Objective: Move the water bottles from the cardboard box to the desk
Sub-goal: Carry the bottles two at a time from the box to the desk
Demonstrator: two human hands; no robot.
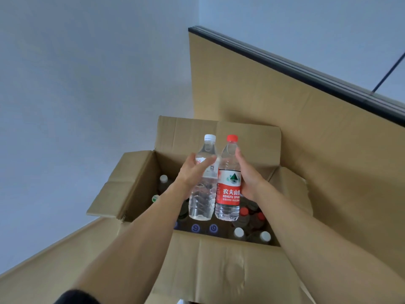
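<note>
Above the open cardboard box (230, 266): left hand (192, 172) grasping white-capped bottle (203, 183), right hand (247, 178) grasping red-capped Nongfu Spring bottle (228, 189); touching bottles risk slipping back onto those remaining.

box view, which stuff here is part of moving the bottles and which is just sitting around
Part of the job:
- white-capped bottle, held in the left hand
- red-capped bottle, held in the right hand
- cardboard box, with more bottles inside

Just there:
- tan panel behind the box
- grey wall
</note>
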